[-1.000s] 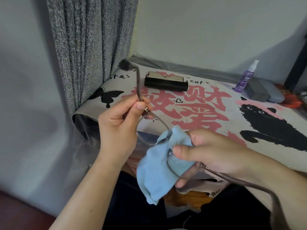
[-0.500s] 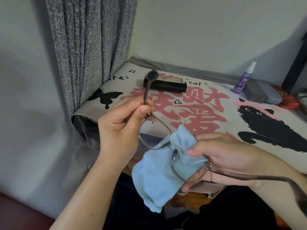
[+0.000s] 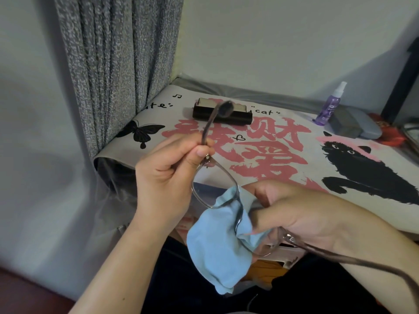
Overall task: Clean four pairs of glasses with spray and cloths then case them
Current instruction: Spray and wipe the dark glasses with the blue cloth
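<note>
Your left hand (image 3: pixel 167 177) pinches the glasses (image 3: pixel 215 184) by the temple just behind the hinge, holding them in the air in front of the table (image 3: pixel 340 214). Your right hand (image 3: pixel 301 214) grips a light blue cloth (image 3: pixel 215 250) wrapped over the far lens, thumb and fingers closed on it, the cloth's loose end hanging below. On the table behind lie a black case (image 3: pixel 222 114), a purple spray bottle (image 3: pixel 330 105) and, just beside it, a grey case (image 3: pixel 356 123).
</note>
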`<act>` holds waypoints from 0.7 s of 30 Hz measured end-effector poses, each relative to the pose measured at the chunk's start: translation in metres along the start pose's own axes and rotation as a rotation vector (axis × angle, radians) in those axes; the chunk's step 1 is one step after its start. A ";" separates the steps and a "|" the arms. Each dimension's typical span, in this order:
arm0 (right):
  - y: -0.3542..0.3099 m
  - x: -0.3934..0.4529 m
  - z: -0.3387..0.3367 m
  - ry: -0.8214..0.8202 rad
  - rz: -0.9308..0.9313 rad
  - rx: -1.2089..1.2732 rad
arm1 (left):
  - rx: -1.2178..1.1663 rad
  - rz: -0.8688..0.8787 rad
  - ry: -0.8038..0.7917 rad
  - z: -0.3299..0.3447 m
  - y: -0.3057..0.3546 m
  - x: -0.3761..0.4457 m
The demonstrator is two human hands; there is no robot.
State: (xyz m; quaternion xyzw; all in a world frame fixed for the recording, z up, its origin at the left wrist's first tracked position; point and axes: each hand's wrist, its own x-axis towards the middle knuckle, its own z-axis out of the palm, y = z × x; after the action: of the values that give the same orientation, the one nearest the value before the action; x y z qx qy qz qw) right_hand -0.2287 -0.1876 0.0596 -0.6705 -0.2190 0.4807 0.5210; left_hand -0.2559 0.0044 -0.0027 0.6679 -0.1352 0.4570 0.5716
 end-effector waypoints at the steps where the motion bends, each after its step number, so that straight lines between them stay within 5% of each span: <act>1: 0.000 0.000 0.000 0.003 0.007 -0.030 | 0.006 -0.003 -0.005 -0.001 -0.001 0.000; 9: 0.009 0.002 -0.003 0.113 0.009 -0.289 | -0.005 -0.066 0.003 -0.006 -0.008 0.002; 16: 0.007 -0.009 -0.017 -0.206 0.139 -0.104 | 0.016 -0.056 -0.026 -0.003 -0.006 0.002; 21: 0.011 -0.002 -0.004 0.024 0.101 -0.268 | -0.102 -0.148 0.026 0.002 -0.008 -0.002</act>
State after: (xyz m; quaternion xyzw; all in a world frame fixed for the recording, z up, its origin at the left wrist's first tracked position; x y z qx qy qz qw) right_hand -0.2280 -0.1948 0.0505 -0.7497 -0.2410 0.4649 0.4045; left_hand -0.2501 0.0043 -0.0095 0.6402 -0.1014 0.4147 0.6387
